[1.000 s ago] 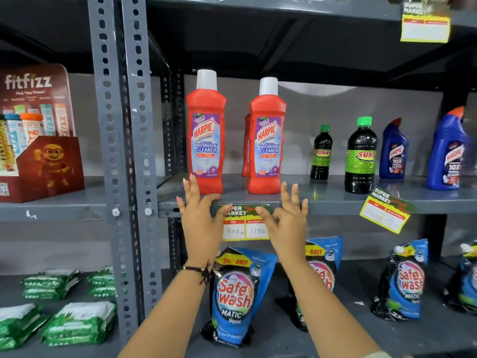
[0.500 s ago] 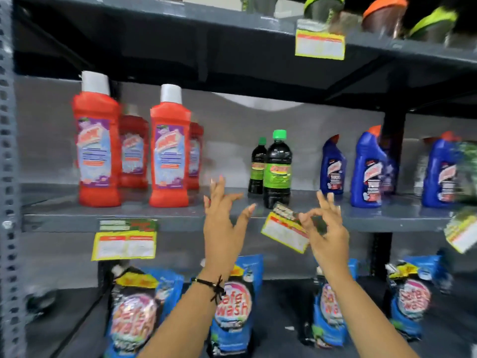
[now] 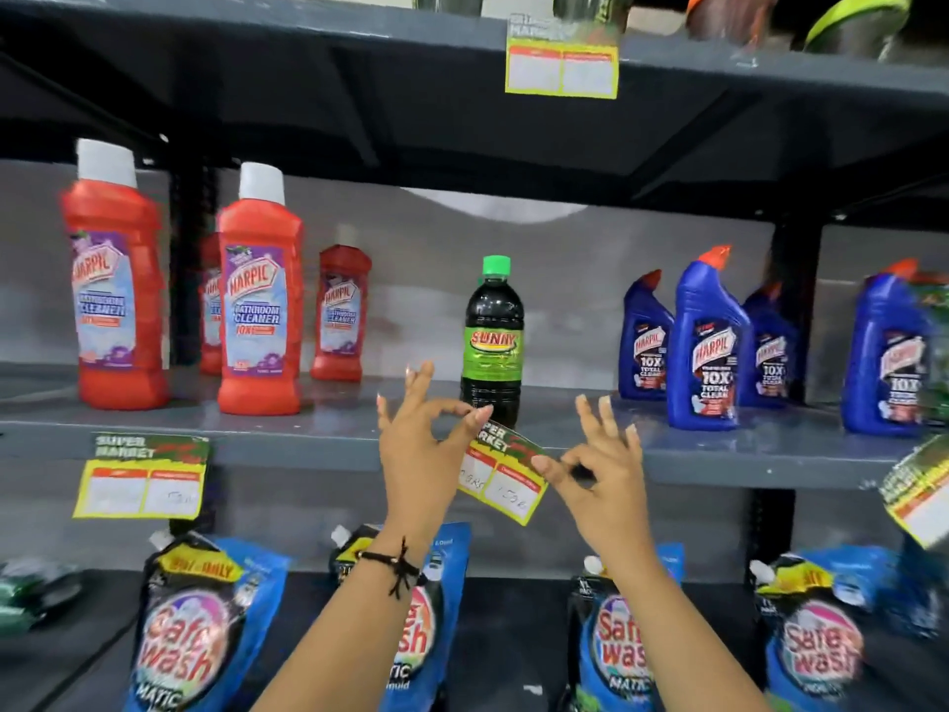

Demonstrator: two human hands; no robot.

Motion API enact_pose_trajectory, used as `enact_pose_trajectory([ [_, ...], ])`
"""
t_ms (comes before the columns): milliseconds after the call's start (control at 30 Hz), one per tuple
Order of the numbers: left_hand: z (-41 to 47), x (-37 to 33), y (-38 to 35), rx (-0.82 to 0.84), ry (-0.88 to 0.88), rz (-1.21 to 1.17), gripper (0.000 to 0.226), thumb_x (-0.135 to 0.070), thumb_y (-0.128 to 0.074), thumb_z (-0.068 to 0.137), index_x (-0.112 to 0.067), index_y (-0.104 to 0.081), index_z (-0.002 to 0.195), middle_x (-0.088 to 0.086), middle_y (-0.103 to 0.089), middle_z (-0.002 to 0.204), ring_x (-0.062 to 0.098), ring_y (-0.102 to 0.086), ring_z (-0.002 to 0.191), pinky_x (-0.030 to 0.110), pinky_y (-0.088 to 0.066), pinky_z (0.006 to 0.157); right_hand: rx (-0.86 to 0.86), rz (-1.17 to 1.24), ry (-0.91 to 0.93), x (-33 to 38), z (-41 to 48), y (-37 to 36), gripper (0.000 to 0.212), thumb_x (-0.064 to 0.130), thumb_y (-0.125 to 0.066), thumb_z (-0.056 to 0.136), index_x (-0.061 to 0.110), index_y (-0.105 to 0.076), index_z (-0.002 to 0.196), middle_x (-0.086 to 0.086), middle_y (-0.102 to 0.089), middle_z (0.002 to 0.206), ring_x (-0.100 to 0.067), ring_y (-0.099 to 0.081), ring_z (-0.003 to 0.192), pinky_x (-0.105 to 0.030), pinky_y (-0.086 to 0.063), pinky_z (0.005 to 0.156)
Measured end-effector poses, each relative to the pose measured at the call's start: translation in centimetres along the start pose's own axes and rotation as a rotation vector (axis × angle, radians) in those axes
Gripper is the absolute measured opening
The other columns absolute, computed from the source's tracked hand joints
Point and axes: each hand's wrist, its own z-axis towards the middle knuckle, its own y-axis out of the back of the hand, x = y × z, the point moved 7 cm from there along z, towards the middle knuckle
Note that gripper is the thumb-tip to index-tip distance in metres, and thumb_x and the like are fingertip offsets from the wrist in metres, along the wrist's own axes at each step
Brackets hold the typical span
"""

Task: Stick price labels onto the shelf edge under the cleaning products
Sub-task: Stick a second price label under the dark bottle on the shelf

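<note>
A tilted yellow and green price label [image 3: 506, 475] hangs on the grey shelf edge [image 3: 308, 447] below the dark Sunny bottle [image 3: 492, 346]. My left hand [image 3: 418, 454] pinches the label's top left corner between thumb and forefinger. My right hand [image 3: 601, 465] pinches its right edge, other fingers spread. Another label [image 3: 144, 477] sits straight on the edge under the red Harpic bottles [image 3: 259, 295]. A third label [image 3: 916, 488] hangs crooked at the far right, below the blue Harpic bottles [image 3: 708, 346].
Safe Wash pouches [image 3: 190, 629] stand on the shelf below. The upper shelf carries one more label [image 3: 562, 64] on its edge. A dark upright post [image 3: 791, 310] stands at the right.
My view has swung right from the red bottles' label. Both hands moved to the tilted label under the Sunny bottle and closed their fingertips on it.
</note>
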Motion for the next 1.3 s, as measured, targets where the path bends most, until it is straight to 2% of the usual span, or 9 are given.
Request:
enact_pose_trajectory([
  [167,-0.3,-0.5,0.2,-0.035,0.053,0.010,0.022,-0.030,-0.074,0.072,-0.016,-0.062,0.059,0.000,-0.042,0.142,-0.002,-0.028,0.131,0.017,0.011,0.108,0.028,-0.013,-0.049,-0.1,0.0,-0.2,0.040,0.055,-0.061,0.071,0.023,-0.053,0.048,0.001,-0.036,0.137,-0.012,-0.009,0.137,-0.015,0.015,0.104],
  [267,-0.5,-0.8,0.4,-0.008,0.063,-0.020,0.030,-0.027,-0.072,0.075,-0.023,-0.053,0.051,-0.003,-0.043,0.140,-0.025,-0.026,0.116,0.028,0.013,0.110,0.063,0.040,-0.072,0.2,0.1,-0.1,0.030,0.049,-0.058,0.071,0.031,-0.054,0.047,0.011,-0.033,0.132,-0.006,-0.009,0.136,-0.012,0.019,0.101],
  [433,-0.4,0.6,0.7,0.026,0.124,-0.128,0.029,-0.042,-0.071,0.069,-0.021,-0.057,0.054,-0.005,-0.047,0.138,0.010,-0.018,0.138,0.035,0.015,0.110,0.068,0.089,-0.082,0.2,0.2,-0.1,0.034,0.043,-0.061,0.072,0.015,-0.064,0.053,0.016,-0.032,0.132,-0.001,-0.015,0.134,-0.012,0.019,0.101],
  [533,-0.2,1.2,1.3,0.035,0.200,-0.293,0.037,-0.057,-0.072,0.058,-0.023,-0.061,0.053,-0.021,-0.046,0.133,0.020,-0.021,0.138,0.053,-0.002,0.112,0.088,0.181,-0.073,0.6,0.2,-0.4,0.036,0.045,-0.059,0.070,0.012,-0.067,0.058,0.019,-0.033,0.132,0.007,-0.019,0.130,-0.012,0.022,0.099],
  [667,-0.9,0.3,1.8,0.026,0.123,-0.101,0.028,-0.027,-0.073,0.072,-0.014,-0.055,0.055,-0.010,-0.046,0.135,0.010,-0.041,0.128,0.037,0.010,0.113,0.068,0.098,-0.043,0.9,0.1,-0.5,0.030,0.037,-0.065,0.074,0.012,-0.066,0.057,0.012,-0.036,0.133,0.003,-0.021,0.131,-0.015,0.023,0.100],
  [800,-2.6,-0.2,2.2,0.017,0.009,0.050,0.033,-0.025,-0.072,0.074,-0.026,-0.050,0.050,-0.007,-0.038,0.140,0.009,-0.024,0.136,0.018,0.019,0.105,0.065,0.088,0.001,1.0,-0.2,0.0,0.032,0.038,-0.065,0.072,0.013,-0.063,0.053,0.010,-0.035,0.134,-0.005,-0.022,0.135,-0.017,0.016,0.106],
  [900,-4.1,0.2,2.4,-0.028,-0.049,0.092,0.027,-0.033,-0.070,0.072,-0.031,-0.052,0.051,-0.010,-0.028,0.145,0.006,-0.007,0.140,0.022,0.017,0.107,0.071,0.082,0.067,1.2,-1.0,-0.3,0.035,0.047,-0.065,0.071,0.017,-0.064,0.054,0.006,-0.034,0.136,-0.005,-0.016,0.136,-0.019,0.010,0.109],
  [1067,-5.2,1.5,2.0,-0.033,-0.003,0.093,0.024,-0.042,-0.063,0.069,-0.026,-0.056,0.053,-0.010,-0.022,0.148,0.006,0.000,0.140,0.033,0.013,0.111,0.084,0.077,0.095,0.8,-1.7,-0.6,0.036,0.044,-0.057,0.075,0.015,-0.063,0.055,0.003,-0.032,0.139,0.002,-0.007,0.136,-0.021,0.007,0.111],
  [1300,-3.8,0.8,1.9,-0.105,0.006,0.089,0.027,-0.043,-0.065,0.070,-0.021,-0.060,0.054,-0.008,-0.016,0.151,0.009,0.004,0.141,0.024,0.015,0.108,0.018,0.101,0.015,0.8,-0.9,0.0,0.033,0.040,-0.068,0.072,0.014,-0.061,0.052,-0.004,-0.035,0.140,-0.014,-0.014,0.139,-0.019,0.005,0.111],
])
